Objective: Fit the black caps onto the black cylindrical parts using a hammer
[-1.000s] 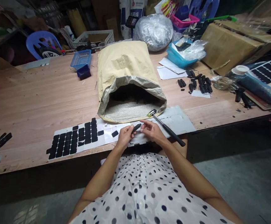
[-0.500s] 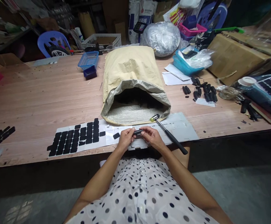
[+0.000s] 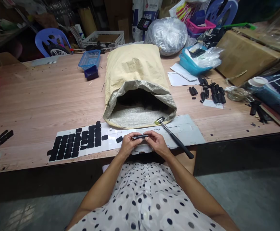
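Observation:
Between my two hands is a small dark cylindrical piece (image 3: 140,137), held crosswise over the table's front edge. My left hand (image 3: 128,143) pinches its left end, and my right hand (image 3: 156,141) grips the right end with thumb and fingers. Beside my right hand lies a hammer (image 3: 175,138) with a black handle and a yellowish-green face. A white sheet with rows of black rounded stickers (image 3: 69,146) is to the left, and one loose black sticker (image 3: 119,139) sits close to my left hand. Just beyond my hands a paper sack (image 3: 135,64) lies with its dark mouth facing me.
Several black cylindrical parts (image 3: 217,94) are heaped at the right, near a cardboard box (image 3: 248,54) and a turquoise basket (image 3: 195,65). Blue baskets (image 3: 89,59) stand left of the sack. A grey-white board (image 3: 190,130) lies under the hammer.
The dark piece now shows more of its length between my hands, with its left end more exposed. My fingers have shifted along it. The whole view has tilted slightly.

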The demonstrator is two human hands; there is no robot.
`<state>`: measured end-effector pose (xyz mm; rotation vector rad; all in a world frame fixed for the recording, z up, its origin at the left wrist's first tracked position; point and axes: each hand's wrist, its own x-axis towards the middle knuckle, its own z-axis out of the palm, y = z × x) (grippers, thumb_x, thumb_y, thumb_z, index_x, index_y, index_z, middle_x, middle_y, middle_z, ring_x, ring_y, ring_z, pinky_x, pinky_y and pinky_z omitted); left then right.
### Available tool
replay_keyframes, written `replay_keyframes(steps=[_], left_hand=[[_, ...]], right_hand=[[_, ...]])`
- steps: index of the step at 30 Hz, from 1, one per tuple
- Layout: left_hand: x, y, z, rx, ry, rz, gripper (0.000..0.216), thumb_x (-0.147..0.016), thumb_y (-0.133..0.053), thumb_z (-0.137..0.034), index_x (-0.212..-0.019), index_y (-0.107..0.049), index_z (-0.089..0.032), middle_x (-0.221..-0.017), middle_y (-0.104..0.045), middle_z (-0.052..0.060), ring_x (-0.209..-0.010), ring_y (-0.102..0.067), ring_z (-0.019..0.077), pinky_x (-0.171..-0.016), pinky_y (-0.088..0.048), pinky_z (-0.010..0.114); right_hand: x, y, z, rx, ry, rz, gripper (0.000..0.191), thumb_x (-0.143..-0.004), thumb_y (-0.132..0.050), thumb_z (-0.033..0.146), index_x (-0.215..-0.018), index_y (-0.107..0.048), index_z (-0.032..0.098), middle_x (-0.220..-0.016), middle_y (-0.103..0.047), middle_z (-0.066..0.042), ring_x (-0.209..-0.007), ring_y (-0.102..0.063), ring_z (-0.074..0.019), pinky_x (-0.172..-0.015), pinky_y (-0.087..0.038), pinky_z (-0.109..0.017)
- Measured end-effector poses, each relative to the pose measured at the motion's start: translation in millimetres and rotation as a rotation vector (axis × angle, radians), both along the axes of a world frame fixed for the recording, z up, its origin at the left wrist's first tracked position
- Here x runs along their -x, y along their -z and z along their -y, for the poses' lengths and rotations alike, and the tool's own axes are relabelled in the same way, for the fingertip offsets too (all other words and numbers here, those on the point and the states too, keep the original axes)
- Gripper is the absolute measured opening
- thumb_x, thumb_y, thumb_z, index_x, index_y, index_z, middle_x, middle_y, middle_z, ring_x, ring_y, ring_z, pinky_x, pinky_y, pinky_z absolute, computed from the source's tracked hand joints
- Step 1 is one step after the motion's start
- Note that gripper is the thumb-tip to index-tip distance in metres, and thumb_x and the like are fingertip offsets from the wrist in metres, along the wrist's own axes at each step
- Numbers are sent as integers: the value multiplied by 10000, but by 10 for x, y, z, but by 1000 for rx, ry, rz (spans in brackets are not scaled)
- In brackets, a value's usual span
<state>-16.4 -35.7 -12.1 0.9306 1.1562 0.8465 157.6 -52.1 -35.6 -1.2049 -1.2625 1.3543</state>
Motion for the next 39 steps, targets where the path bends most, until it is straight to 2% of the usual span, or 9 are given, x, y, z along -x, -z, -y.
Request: replay_keyframes(steps=[9, 11, 14, 16, 19, 25, 31, 34, 39], left_hand=[[-3, 61, 28, -42, -30, -37, 402, -615, -849, -414, -907, -765, -151, -605, -620, -23, -503, -466, 91, -506, -390, 227], [-7, 70, 55, -65, -66, -60, 379, -642, -838, -416, -918, -758, -169, -653, -642, -14, -549, -509, 112, -547, -426, 241], [-50, 72, 91, -177, -60, -169, 266, -716, -810, -359, -925, -754, -205, -848, -704, 27, -764, -628, 176, -728, -508, 295], [-108, 64, 84, -315, 5, -335, 181, -753, -797, -283, -925, -766, -233, -941, -705, 39, -925, -633, 216, -870, -505, 343], [-214, 50, 6, -461, 104, -622, 178, -763, -799, -208, -930, -789, -271, -964, -683, 40, -1031, -572, 255, -967, -450, 406], [-283, 65, -160, -477, 211, -817, 204, -805, -771, -209, -996, -798, -278, -957, -671, 39, -1042, -521, 266, -973, -399, 436], [-239, 70, -209, -457, 247, -795, 186, -800, -766, -238, -967, -811, -306, -927, -673, 33, -1045, -505, 272, -967, -395, 439], [-243, 57, -236, -430, 263, -785, 185, -779, -771, -234, -940, -820, -310, -917, -673, 34, -1047, -503, 275, -974, -394, 445], [-253, 60, -252, -443, 260, -755, 147, -779, -751, -222, -874, -820, -312, -882, -671, 33, -1015, -503, 269, -958, -396, 439]], right_hand=[[0, -65, 34, -85, -7, 129, 348, -834, -656, 486, -1057, -696, 221, -792, -622, -20, -664, -551, -156, -611, -481, -303], [-61, -116, 73, -212, 68, 300, 297, -873, -619, 449, -1066, -706, 240, -887, -657, -54, -718, -576, -180, -641, -499, -328], [-277, -146, 119, -403, 310, 681, 250, -922, -552, 358, -1076, -715, 250, -995, -665, -100, -880, -595, -237, -771, -508, -385], [-467, -106, 114, -409, 468, 950, 271, -907, -566, 331, -1112, -712, 231, -1006, -644, -116, -929, -566, -265, -831, -478, -417], [-706, 12, 60, -324, 476, 1196, 245, -876, -598, 348, -1051, -710, 220, -951, -614, -111, -886, -526, -270, -764, -437, -390], [-776, 71, 52, -385, 433, 1081, 112, -887, -526, 267, -888, -629, 225, -876, -625, -91, -847, -555, -251, -783, -472, -382], [-463, -108, 332, -378, 252, 813, 295, -954, -484, 275, -1206, -638, 259, -966, -717, -53, -833, -657, -212, -759, -524, -326], [-333, -173, 433, -443, 207, 831, 422, -987, -428, 231, -1341, -648, 298, -995, -733, -53, -892, -678, -201, -787, -530, -306], [-267, -185, 491, -487, 159, 979, 499, -979, -446, 181, -1400, -641, 365, -865, -699, -38, -794, -646, -176, -717, -506, -262]])
